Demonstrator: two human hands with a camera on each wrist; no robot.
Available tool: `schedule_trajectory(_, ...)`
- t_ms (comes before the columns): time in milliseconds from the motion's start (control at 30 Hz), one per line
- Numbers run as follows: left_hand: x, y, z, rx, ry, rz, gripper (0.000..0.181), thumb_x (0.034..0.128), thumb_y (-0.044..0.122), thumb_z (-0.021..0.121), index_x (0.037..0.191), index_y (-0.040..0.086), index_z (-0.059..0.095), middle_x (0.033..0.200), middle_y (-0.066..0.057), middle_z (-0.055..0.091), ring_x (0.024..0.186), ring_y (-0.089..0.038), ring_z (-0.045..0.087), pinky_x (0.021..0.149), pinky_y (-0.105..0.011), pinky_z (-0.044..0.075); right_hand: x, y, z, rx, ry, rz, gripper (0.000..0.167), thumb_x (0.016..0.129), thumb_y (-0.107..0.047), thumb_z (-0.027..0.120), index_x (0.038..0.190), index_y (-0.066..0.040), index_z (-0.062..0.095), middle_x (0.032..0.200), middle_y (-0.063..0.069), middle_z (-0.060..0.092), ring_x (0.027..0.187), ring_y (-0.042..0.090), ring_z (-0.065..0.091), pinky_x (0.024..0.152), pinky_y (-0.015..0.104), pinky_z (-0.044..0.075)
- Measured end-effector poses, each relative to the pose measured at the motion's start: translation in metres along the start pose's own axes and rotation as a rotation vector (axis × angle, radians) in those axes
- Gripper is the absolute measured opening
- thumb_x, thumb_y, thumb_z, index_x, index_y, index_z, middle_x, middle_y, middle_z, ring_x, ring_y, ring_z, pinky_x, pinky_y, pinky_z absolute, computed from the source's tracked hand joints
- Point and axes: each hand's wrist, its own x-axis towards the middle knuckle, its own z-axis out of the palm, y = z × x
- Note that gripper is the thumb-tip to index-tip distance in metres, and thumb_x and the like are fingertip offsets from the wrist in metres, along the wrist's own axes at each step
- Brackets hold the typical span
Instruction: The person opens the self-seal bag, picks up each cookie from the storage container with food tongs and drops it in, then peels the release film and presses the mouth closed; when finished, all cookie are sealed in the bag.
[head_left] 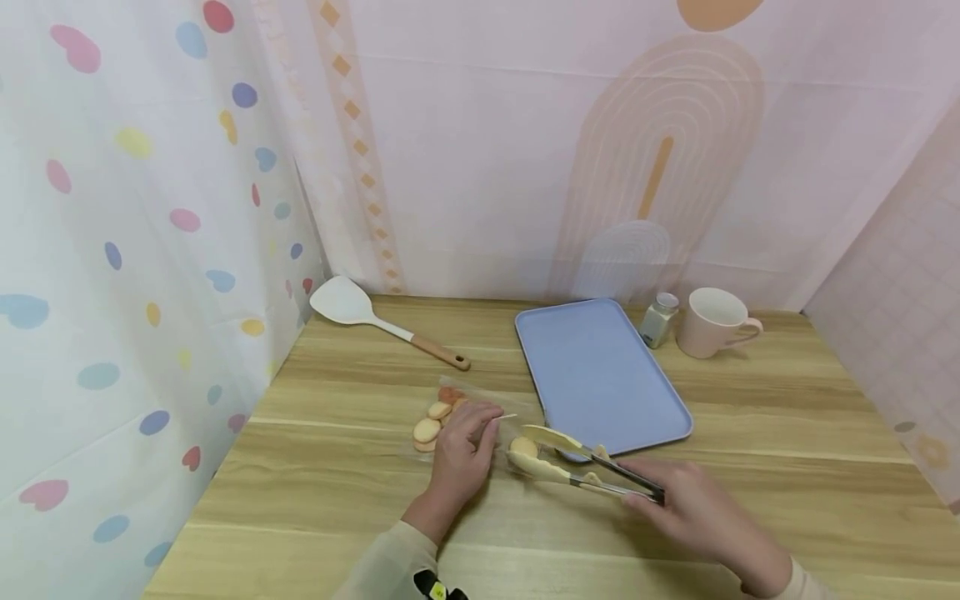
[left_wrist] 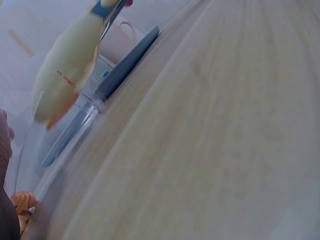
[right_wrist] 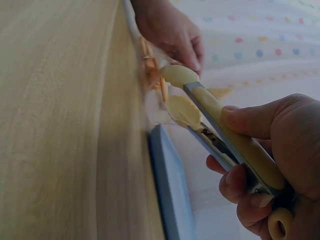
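Observation:
A clear plastic bag [head_left: 525, 405] lies on the table with round biscuits [head_left: 427, 431] and an orange-brown piece [head_left: 450, 394] in its far end. My left hand [head_left: 463, 454] rests over the bag and pinches its edge between thumb and fingers. In my right hand [head_left: 693, 507] I grip kitchen tongs [right_wrist: 239, 145] with pale yellow tips. Those tips reach to the bag's mouth, either side of a round biscuit [head_left: 524, 447]; whether they squeeze it is unclear. The left wrist view shows one tong tip [left_wrist: 70, 67] close up, behind red-printed film.
A blue tray [head_left: 603, 375] lies just beyond the tongs. At the back right stand a small glass jar [head_left: 659, 321] and a pink mug [head_left: 705, 325]. Toward the back left lies a white spatula [head_left: 345, 302] with a wooden handle. Patterned curtains [head_left: 480, 167] border the table.

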Motion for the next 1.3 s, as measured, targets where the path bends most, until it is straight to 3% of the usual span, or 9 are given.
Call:
schedule_trajectory(100, 0.0, 0.0, 0.0, -0.008, 0.009, 0.003, 0.012, 0.0885, -0.001, 0.064, 0.098, 0.001, 0.071, 0.101, -0.007, 0.069, 0.097, -0.023, 0.064, 0.093, -0.055, 0.045, 0.011, 0.002, 0.007, -0.004, -0.03, -0.029, 0.035, 0.087, -0.021, 0.072, 0.119, -0.007, 0.067, 0.107, 0.001, 0.07, 0.074, -0.001, 0.059, 0.067, 0.026, 0.053)
schedule_trajectory(267, 0.0, 0.001, -0.001, -0.013, 0.026, 0.0, 0.012, 0.0887, -0.001, 0.064, 0.098, 0.001, 0.071, 0.1, -0.008, 0.069, 0.097, -0.024, 0.065, 0.092, -0.061, 0.043, 0.031, 0.006, 0.02, -0.029, -0.046, -0.104, 0.035, 0.087, -0.018, 0.073, 0.118, -0.005, 0.066, 0.111, 0.004, 0.069, 0.1, 0.016, 0.066, 0.082, 0.037, 0.055)
schedule_trajectory(600, 0.003, 0.007, -0.004, 0.009, 0.032, -0.021, 0.013, 0.0913, 0.003, 0.062, 0.1, 0.003, 0.071, 0.103, -0.008, 0.069, 0.101, -0.024, 0.064, 0.097, -0.058, 0.041, 0.06, 0.005, 0.04, -0.024, -0.033, -0.154, 0.04, 0.087, -0.021, 0.073, 0.122, -0.005, 0.064, 0.116, 0.006, 0.067, 0.103, 0.018, 0.065, 0.082, 0.037, 0.055)
schedule_trajectory(800, 0.003, 0.006, -0.004, 0.014, 0.046, -0.004, 0.013, 0.0904, 0.001, 0.062, 0.099, 0.002, 0.071, 0.102, -0.008, 0.069, 0.1, -0.024, 0.064, 0.096, -0.057, 0.042, 0.071, 0.004, 0.05, -0.023, 0.001, -0.197, 0.041, 0.085, -0.021, 0.074, 0.122, -0.004, 0.065, 0.116, 0.009, 0.067, 0.103, 0.02, 0.065, 0.084, 0.036, 0.055)
schedule_trajectory(1067, 0.003, 0.006, -0.004, 0.011, 0.058, 0.003, 0.012, 0.0893, 0.0, 0.063, 0.098, 0.001, 0.071, 0.101, -0.008, 0.069, 0.101, -0.025, 0.064, 0.094, -0.057, 0.043, 0.077, 0.004, 0.058, -0.051, 0.017, -0.21, 0.045, 0.084, -0.022, 0.075, 0.123, -0.003, 0.064, 0.116, 0.011, 0.067, 0.104, 0.021, 0.065, 0.084, 0.037, 0.054)
schedule_trajectory(1300, 0.004, 0.006, -0.005, 0.015, 0.055, 0.006, 0.012, 0.0896, 0.001, 0.063, 0.098, 0.002, 0.072, 0.101, -0.008, 0.069, 0.101, -0.024, 0.064, 0.095, -0.057, 0.043, 0.067, 0.005, 0.05, -0.117, 0.027, -0.21, 0.048, 0.082, -0.024, 0.077, 0.124, -0.004, 0.064, 0.118, 0.013, 0.066, 0.104, 0.024, 0.065, 0.082, 0.039, 0.055)
